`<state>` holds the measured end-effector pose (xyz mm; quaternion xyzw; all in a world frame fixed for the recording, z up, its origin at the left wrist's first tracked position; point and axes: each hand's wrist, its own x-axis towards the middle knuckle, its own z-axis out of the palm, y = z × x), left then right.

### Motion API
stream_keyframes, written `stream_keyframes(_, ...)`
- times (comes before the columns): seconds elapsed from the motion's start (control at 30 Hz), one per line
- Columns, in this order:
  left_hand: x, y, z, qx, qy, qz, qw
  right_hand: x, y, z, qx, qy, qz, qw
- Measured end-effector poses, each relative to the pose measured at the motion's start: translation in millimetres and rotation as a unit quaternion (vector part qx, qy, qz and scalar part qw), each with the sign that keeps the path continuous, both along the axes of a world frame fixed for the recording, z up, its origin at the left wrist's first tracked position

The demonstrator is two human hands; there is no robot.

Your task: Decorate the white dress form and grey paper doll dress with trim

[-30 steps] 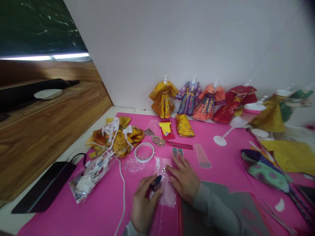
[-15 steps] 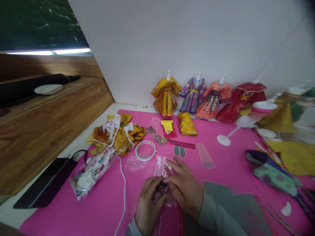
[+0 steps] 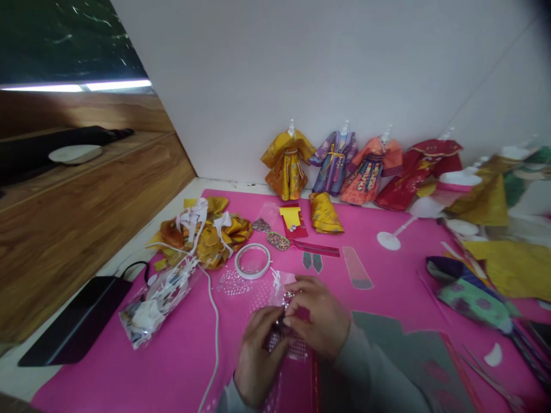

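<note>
My left hand [image 3: 258,355] is curled, its thumb and fingers closed round a small dark object [image 3: 279,325] whose kind I cannot make out. Thumb and forefinger of my right hand [image 3: 322,321] come together right beside it in a pinch; whatever is between them is too small to name. Just beyond the fingers, a clear plastic bag [image 3: 278,282] bears a cluster of small shiny beads [image 3: 288,295]. Beneath both hands lies a clear sheet of round gems [image 3: 298,349], partly hidden by them.
A white tape roll [image 3: 237,263] lies ahead, near an oval dish of coloured beads [image 3: 279,241]. Crumpled gold fabric [image 3: 215,252] and a white cable [image 3: 216,332] are to the left. Grey fabric [image 3: 387,344] and scissors [image 3: 491,378] lie right. Small dressed mannequins [image 3: 289,166] stand behind.
My right hand's fingers have curled in from a more spread pose to a pinch by the dark object. My left hand keeps its hold. The view has shifted slightly.
</note>
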<state>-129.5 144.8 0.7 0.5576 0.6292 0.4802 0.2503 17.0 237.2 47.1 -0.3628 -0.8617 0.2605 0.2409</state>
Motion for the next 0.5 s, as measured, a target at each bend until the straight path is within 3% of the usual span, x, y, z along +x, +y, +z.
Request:
stream_keyframes(0.23,-14,-1,-3.9,-0.018,-0.03,0.05,0.998,23,10,-17.6,0.018,-0.084,0.017,0.996)
stream_keyframes(0.37,-13,-1,-5.5,-0.022,-0.028,0.048,0.998,20,3,-30.4,0.012,-0.137,0.065,0.988)
stream_keyframes(0.5,-11,0,-4.2,-0.026,-0.014,0.045,0.999,12,2,-36.9,0.001,-0.142,0.069,0.988)
